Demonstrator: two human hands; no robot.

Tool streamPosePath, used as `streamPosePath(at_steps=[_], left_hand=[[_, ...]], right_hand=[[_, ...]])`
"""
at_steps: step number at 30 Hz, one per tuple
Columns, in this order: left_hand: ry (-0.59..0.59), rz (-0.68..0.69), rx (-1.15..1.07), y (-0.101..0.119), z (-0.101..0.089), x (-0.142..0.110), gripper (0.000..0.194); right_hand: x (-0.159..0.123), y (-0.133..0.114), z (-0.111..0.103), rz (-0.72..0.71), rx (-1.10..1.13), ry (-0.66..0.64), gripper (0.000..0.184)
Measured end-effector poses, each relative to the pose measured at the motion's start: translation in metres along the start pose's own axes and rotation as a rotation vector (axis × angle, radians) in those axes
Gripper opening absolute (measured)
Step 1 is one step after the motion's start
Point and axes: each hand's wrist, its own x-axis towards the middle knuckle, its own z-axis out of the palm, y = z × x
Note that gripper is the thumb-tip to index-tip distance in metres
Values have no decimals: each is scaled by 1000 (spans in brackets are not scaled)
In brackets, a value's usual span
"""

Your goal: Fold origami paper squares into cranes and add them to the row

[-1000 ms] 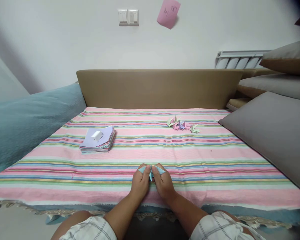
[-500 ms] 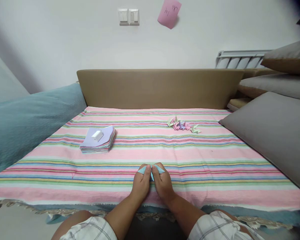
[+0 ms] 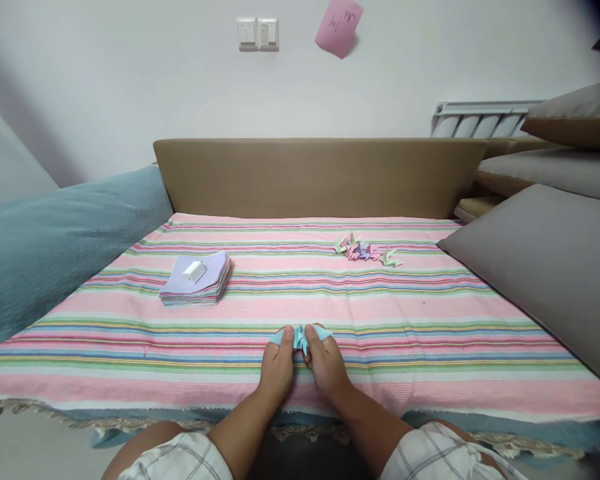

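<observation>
A light blue paper crane (image 3: pixel 301 339) is held between both hands just above the near part of the striped cloth. My left hand (image 3: pixel 277 363) pinches its left wing, thumb on top. My right hand (image 3: pixel 326 360) pinches the right wing the same way. The wings stretch out to each side, and a folded middle with a point toward me shows between the thumbs. The fingers under the paper are mostly hidden. Farther back to the right lies a group of several folded paper cranes (image 3: pixel 363 251) in pink, purple and pale green.
A stack of coloured paper (image 3: pixel 180 283) sits on the left of the striped cloth (image 3: pixel 290 293), with a small white block (image 3: pixel 195 271) on top. Grey cushions (image 3: pixel 550 260) line the right side. A brown headboard (image 3: pixel 320 177) stands at the back, a blue padded side (image 3: pixel 80 233) at left.
My hands have moved slightly apart, pulling the wings outward. More of the blue crane's middle shows between the thumbs. The other things have stayed in place.
</observation>
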Motion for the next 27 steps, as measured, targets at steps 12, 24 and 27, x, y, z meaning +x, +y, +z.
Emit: streamPosePath(at_steps=[12, 24, 27], left_hand=[[137, -222, -285, -15, 9, 5, 51], [156, -304, -549, -4, 14, 4, 49], [144, -315, -551, -5, 13, 5, 47]], right_hand=[[1, 2, 10, 180, 297, 138, 48], [-2, -5, 16, 262, 479, 219, 48], [-1, -2, 13, 236, 417, 193, 48]])
